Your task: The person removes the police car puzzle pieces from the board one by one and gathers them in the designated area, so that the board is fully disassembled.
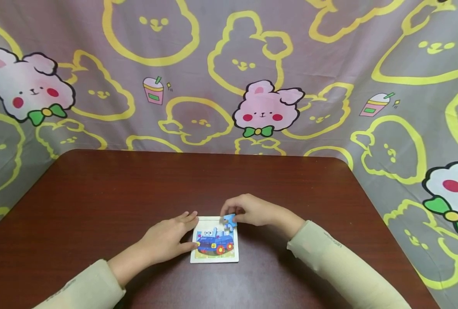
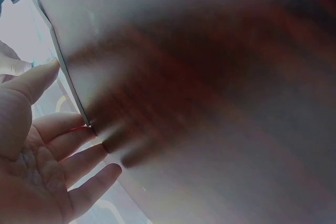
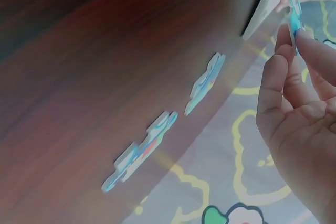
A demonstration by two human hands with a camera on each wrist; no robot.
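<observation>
A small square jigsaw puzzle board (image 1: 214, 260) with a white border lies on the table, showing a blue cartoon vehicle with red wheels. My right hand (image 1: 256, 210) pinches a blue puzzle piece (image 1: 230, 220) between thumb and fingers over the board's upper right corner. In the right wrist view that piece (image 3: 295, 22) is held on edge. On the board's left side rests my left hand (image 1: 165, 240), fingers spread and nearly straight. The left wrist view shows its thumb (image 2: 42, 81) and fingertips along the board's edge.
Loose puzzle pieces (image 3: 206, 83) lie on the table beside the right hand in the right wrist view. The dark brown wooden table (image 1: 136, 184) reaches back to a patterned cloth (image 1: 198, 86) that hangs behind it and along both sides.
</observation>
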